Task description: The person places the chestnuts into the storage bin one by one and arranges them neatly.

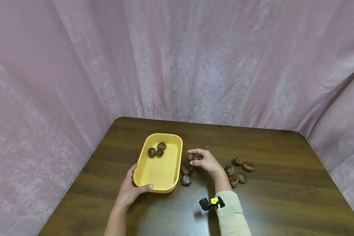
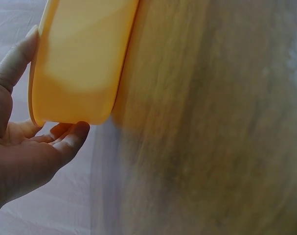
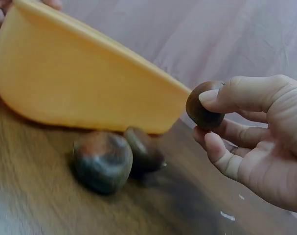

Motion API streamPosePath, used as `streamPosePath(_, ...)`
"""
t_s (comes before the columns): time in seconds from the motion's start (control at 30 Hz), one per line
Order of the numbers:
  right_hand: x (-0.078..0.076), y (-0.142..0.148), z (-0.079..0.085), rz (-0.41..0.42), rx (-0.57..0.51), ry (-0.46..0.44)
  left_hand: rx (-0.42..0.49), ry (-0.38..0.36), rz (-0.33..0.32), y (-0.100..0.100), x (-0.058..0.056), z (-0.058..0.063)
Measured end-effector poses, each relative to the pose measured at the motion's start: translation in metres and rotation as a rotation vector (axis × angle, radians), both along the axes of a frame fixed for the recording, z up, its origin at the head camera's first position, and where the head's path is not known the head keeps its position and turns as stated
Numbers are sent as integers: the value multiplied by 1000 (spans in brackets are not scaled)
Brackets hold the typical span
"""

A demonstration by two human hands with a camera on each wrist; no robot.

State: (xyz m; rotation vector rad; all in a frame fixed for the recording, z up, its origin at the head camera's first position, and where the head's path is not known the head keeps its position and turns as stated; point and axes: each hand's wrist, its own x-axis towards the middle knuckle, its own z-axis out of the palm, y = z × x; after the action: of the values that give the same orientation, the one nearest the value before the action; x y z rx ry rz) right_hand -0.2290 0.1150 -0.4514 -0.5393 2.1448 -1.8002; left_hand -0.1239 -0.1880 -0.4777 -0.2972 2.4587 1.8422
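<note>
My left hand (image 1: 127,190) grips the near left corner of a yellow plastic tray (image 1: 160,172), its thumb over the near rim. Three brown chestnuts (image 1: 151,152) lie together in the tray's far left part. Just right of the tray, my right hand (image 1: 206,161) pinches a chestnut (image 3: 203,108) between thumb and fingers, above the table. Below that hand, a greyish-patched chestnut (image 3: 103,161) and a darker chestnut (image 3: 142,151) rest on the wood beside the tray wall. In the left wrist view the tray's inside contents are hidden.
Several more chestnuts (image 1: 233,181) lie loosely grouped on the dark wooden table (image 1: 283,183) to the right of my right forearm. Pink curtains (image 1: 194,65) hang behind the table's far edge and at both sides. A black wrist camera (image 1: 211,203) sits on the right sleeve.
</note>
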Motion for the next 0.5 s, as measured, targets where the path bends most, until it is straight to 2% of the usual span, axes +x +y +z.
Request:
streamPosePath(0.1,-1,-3,8,5,9,18,13,1,-2,0,0,0)
streamPosePath(0.33,-23,-11,-5,-2,-26,-14,6,-9,2,0,0,0)
streamPosePath(0.5,-30,-22,-2,2,-33,-32,5,-13,5,-2,1,0)
